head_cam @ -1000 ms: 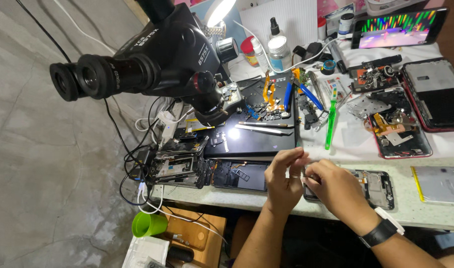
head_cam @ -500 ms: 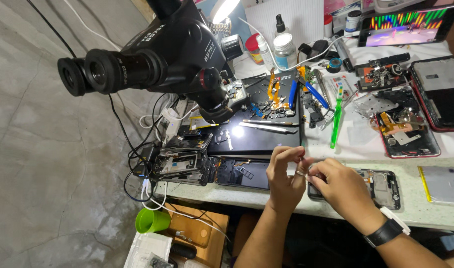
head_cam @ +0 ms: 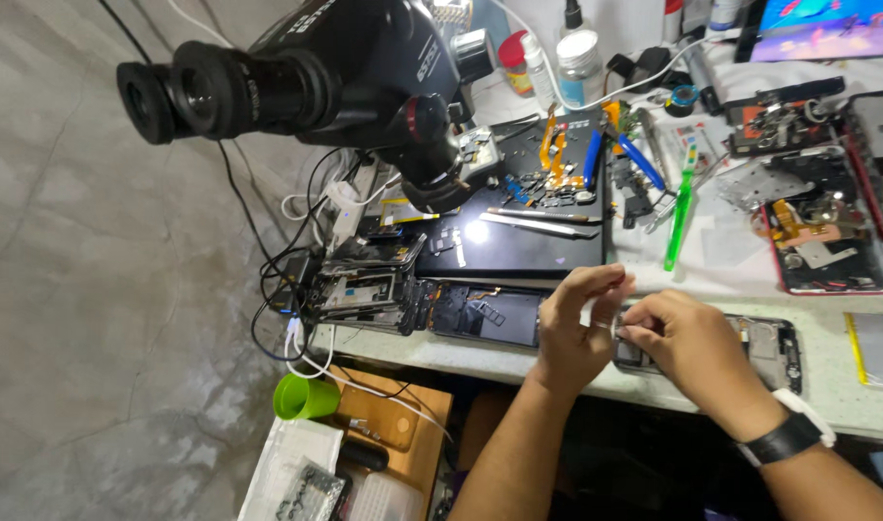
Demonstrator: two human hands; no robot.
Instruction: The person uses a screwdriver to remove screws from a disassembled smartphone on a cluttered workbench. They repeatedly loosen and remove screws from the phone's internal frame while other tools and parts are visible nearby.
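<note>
Left hand (head_cam: 569, 333): bare, wearing no glove and no ring that is showing.
Left forearm: bare, no sleeve reaching into view.
Right hand (head_cam: 687, 340): bare, wearing no glove.
Right wrist: wearing a watch (head_cam: 788, 434) with a black band wrapping the wrist and a white case showing at its upper edge.
Right forearm: bare below the band, no sleeve showing.
</note>
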